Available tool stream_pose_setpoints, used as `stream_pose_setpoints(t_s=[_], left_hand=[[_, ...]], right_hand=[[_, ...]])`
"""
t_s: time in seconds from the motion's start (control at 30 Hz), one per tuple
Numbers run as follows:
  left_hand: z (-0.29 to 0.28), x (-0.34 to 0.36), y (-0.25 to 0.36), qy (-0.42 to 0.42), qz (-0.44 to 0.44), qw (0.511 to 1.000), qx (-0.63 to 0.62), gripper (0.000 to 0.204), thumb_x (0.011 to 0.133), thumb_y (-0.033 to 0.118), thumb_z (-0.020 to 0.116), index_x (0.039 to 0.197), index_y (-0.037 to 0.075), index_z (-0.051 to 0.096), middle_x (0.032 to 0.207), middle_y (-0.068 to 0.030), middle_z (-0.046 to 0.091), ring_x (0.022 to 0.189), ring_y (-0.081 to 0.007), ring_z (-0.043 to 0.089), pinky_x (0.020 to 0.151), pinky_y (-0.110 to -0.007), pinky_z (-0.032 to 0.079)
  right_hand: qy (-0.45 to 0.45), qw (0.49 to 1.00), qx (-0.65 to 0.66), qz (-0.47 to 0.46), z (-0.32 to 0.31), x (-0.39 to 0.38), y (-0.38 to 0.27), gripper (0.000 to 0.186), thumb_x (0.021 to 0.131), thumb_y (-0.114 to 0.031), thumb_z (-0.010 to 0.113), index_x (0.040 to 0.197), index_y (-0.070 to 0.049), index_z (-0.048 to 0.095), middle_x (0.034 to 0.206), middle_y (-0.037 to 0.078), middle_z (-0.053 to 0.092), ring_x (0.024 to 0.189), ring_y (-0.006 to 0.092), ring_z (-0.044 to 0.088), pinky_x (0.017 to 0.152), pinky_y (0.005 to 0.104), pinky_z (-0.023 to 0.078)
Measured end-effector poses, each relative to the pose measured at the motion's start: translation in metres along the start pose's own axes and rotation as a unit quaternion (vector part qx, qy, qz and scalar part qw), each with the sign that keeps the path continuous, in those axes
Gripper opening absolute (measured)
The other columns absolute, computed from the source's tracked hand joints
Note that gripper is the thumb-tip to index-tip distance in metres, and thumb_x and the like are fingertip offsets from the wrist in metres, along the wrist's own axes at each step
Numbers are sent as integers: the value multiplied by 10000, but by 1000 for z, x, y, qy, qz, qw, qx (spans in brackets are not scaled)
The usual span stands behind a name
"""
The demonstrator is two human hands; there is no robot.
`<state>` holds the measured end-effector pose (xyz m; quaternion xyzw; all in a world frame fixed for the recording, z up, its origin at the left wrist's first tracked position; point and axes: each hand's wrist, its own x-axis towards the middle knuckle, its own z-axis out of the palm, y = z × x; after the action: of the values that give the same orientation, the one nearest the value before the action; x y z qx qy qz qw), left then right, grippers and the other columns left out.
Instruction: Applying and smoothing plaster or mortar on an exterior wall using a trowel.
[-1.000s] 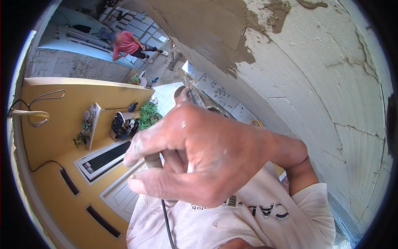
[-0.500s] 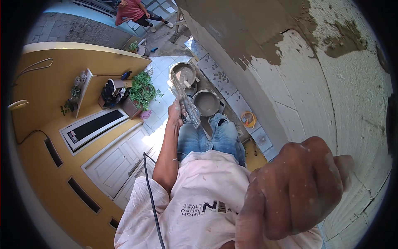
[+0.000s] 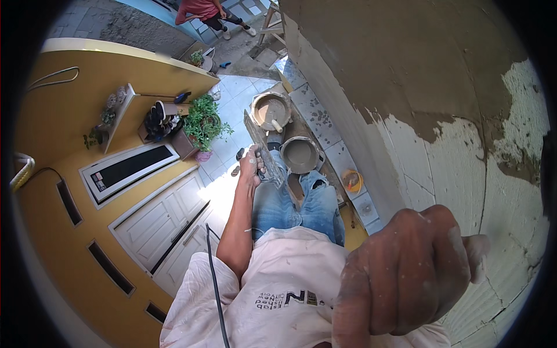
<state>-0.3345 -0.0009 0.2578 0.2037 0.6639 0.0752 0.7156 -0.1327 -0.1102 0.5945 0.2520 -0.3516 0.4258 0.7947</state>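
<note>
Head cam: bare left hand (image 3: 251,165), just off center toward 9 o'clock, has its fingers wrapped tight around a long, flat, mortar-smeared grey tool (image 3: 271,169). Bare right hand (image 3: 409,272) is at 4 o'clock, fingers curled in, can't tell if they've got anything. Round mortar-filled bucket (image 3: 300,173) sits near center toward 1; wet grey-brown plaster (image 3: 406,64) at 2.
</note>
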Motion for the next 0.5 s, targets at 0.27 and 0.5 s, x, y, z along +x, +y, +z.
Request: stream_pose_setpoints(t_s=[0.27,0.5], left_hand=[[-13,29,34,-1,8,1000,-26,328,975,355,651,765,184,466,556,95,344,425,-43,318,388,-225,309],[-18,51,53,19,-9,999,-40,348,973,371,661,753,182,470,556,88,349,432,-48,328,394,-229,312]], right_hand=[[-78,996,26,-46,-68,24,34,528,970,-480,534,835,-7,724,813,185,695,808,275,656,917,608,496],[-142,985,51,-82,-115,44,57,536,991,-477,523,826,-6,719,840,200,705,859,277,676,952,622,486]])
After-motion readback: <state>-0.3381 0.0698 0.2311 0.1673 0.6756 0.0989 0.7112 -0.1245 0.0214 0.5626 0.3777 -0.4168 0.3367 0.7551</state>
